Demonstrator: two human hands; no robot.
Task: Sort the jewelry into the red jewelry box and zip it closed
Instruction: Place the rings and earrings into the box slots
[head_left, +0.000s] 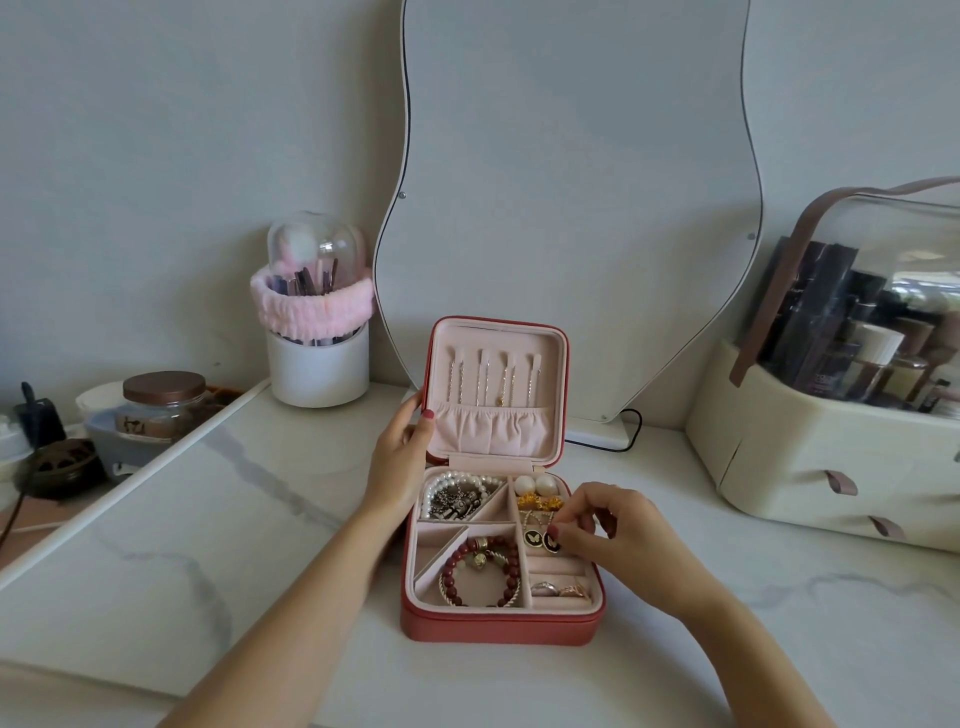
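Red jewelry box (498, 631) unlabelled; left hand (402, 441) grips lid (493, 332), right hand (618, 530) pinches butterfly earring (550, 541).

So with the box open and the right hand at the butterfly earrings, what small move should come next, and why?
Probably let go of the black butterfly earring and draw the right hand clear. Its fingertips pinch that earring, which already lies beside its twin in the red jewelry box. The left hand holds the lid upright, and I see no loose jewelry on the table, so closing and zipping looks near.
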